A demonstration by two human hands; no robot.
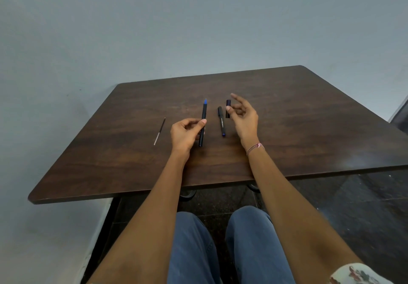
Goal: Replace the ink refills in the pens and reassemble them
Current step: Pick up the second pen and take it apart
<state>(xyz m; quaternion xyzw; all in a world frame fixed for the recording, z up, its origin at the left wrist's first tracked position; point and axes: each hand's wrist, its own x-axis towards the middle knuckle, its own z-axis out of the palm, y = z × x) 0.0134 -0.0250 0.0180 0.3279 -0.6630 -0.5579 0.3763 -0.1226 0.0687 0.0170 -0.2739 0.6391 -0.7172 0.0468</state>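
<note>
One pen (204, 111) pinched in left hand (186, 134); right hand (244, 116) spread, empty; clumsy reach may roll cap (228, 102) off counter (309, 118).

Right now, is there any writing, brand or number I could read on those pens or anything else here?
Capped black pen lying on the table: a pale line of print along its barrel, too small and blurred to read.
Blue-tipped pen held in the left hand: no print visible.
Loose refill and separate cap: no marks visible.
No other text shows anywhere.
</note>
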